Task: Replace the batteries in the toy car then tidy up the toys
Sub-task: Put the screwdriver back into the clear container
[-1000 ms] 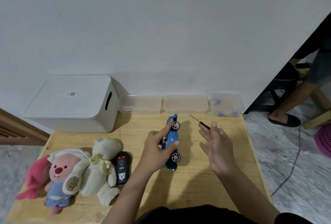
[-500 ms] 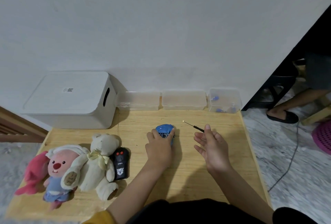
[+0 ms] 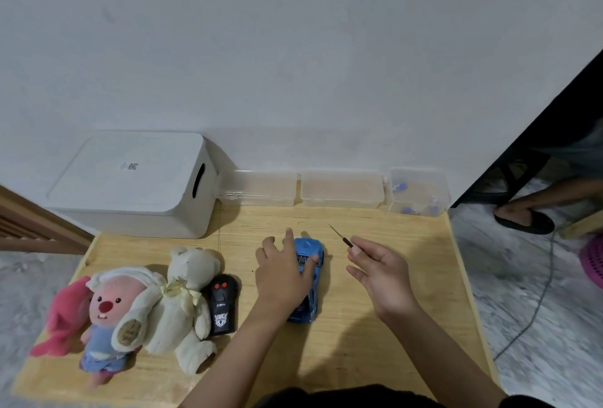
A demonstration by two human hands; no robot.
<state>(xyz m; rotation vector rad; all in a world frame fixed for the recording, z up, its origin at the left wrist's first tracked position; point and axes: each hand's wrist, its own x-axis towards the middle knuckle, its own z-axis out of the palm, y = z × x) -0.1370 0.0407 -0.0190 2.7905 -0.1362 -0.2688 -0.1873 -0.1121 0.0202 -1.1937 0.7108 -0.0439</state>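
The blue toy car stands on its wheels on the wooden table, nose pointing away from me. My left hand lies over its left side with straight fingers, the thumb across the windscreen. My right hand hovers to the right of the car and pinches a thin screwdriver, its tip pointing up and left. A black remote control lies left of the car. Beside it sit a cream teddy bear and a pink plush.
A white lidded storage box stands at the back left. Three clear plastic boxes line the wall; the right one holds small blue things. Off the table's right edge are another person's sandalled foot, a cable and a pink basket.
My left hand turned the car from its side onto its wheels and set it on the table, and its fingers have straightened. My right hand kept the screwdriver and barely moved.
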